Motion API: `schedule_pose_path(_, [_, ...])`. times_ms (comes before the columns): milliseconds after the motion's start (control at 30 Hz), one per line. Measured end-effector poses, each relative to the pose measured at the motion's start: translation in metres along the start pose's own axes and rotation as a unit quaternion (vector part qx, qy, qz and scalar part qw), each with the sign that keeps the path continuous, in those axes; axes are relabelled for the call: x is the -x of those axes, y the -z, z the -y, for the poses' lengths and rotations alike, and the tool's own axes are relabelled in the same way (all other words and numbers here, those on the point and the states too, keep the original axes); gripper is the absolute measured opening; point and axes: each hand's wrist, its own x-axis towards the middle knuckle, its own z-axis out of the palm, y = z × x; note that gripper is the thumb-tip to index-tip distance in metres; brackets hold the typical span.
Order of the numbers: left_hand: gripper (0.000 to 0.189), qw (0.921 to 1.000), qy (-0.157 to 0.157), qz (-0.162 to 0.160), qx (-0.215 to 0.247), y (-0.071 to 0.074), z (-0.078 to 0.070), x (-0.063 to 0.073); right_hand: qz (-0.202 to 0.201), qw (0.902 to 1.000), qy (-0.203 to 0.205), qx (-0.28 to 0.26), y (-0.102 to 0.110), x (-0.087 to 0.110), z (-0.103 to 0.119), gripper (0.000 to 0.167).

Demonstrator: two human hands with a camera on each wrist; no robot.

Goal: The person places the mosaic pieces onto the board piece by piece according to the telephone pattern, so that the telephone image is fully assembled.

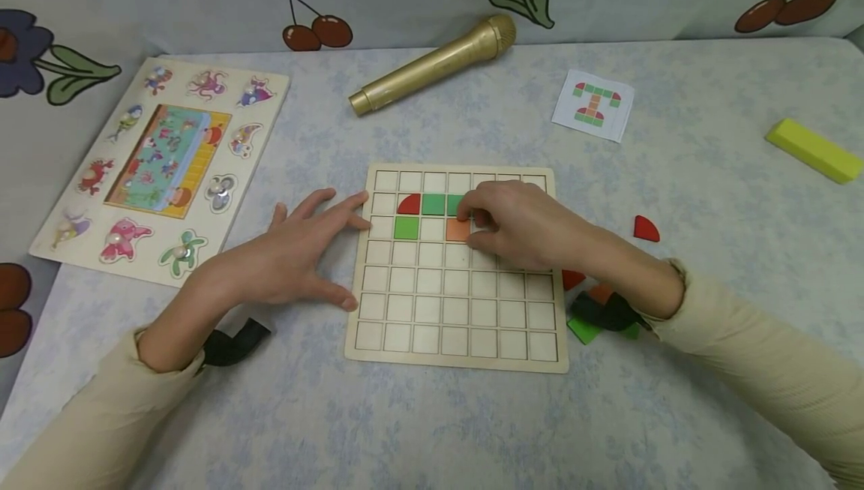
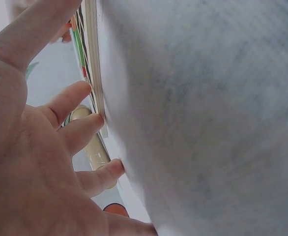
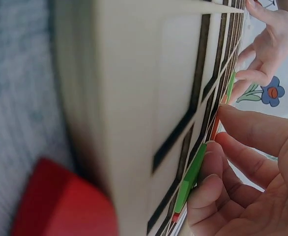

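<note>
Right fingers (image 1: 476,198) pinch flat orange square (image 1: 457,230); left fingers (image 1: 340,212), spread, touch pale gridded board (image 1: 427,308).

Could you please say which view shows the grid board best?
The head view: it frames the whole grid board from above, though the right hand hides part. The left wrist view shows its edge; the right wrist's, a slanted part.

"What do I have on my remote head feed?"
"A pale wooden board (image 1: 455,364), flat, ruled into square cells — second row from the top, I see a red quarter-round (image 1: 409,205), then two green squares (image 1: 433,204)."
"And the third?"
"A lighter green square (image 1: 406,228) under the red, and an orange square (image 1: 457,230) two cells right — partly covered."
</note>
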Motion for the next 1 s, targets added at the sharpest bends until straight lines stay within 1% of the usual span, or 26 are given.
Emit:
schedule_pose_path(233, [0.1, 1.0, -0.002, -0.002, -0.004, 0.0, 0.001, 0.0, 0.012, 0.9999, 0.005, -0.001, 0.005, 0.004, 0.0, 0.018])
schedule_pose_path(367, [0.105, 1.0, -0.005, -0.002, -0.005, -0.001, 0.001, -0.001, 0.008, 0.9997, 0.018, -0.011, 0.008, 0.014, -0.002, 0.015])
schedule_pose_path(500, [0.105, 0.9999, -0.009, -0.001, -0.005, -0.002, 0.001, -0.002, 0.01, 0.9997, 0.016, -0.015, 0.013, 0.035, -0.007, 0.013])
schedule_pose_path(700, [0.108, 1.0, -0.003, -0.002, -0.006, -0.002, 0.001, -0.001, 0.013, 0.9998, -0.012, -0.011, 0.018, 0.073, -0.023, 0.02])
schedule_pose_path(800, [0.104, 1.0, -0.004, -0.002, -0.003, -0.002, 0.001, 0.0, 0.006, 0.9996, -0.02, -0.017, 0.017, 0.093, -0.032, 0.024])
schedule_pose_path(900, [0.099, 1.0, -0.003, -0.002, -0.002, -0.002, 0.001, 0.001, -0.006, 0.9997, -0.016, -0.019, 0.014, 0.11, -0.04, 0.027])
schedule_pose_path(1000, [0.102, 1.0, -0.004, -0.003, -0.004, -0.002, 0.0, 0.0, -0.01, 0.9996, -0.021, -0.014, 0.011, 0.126, -0.046, 0.028])
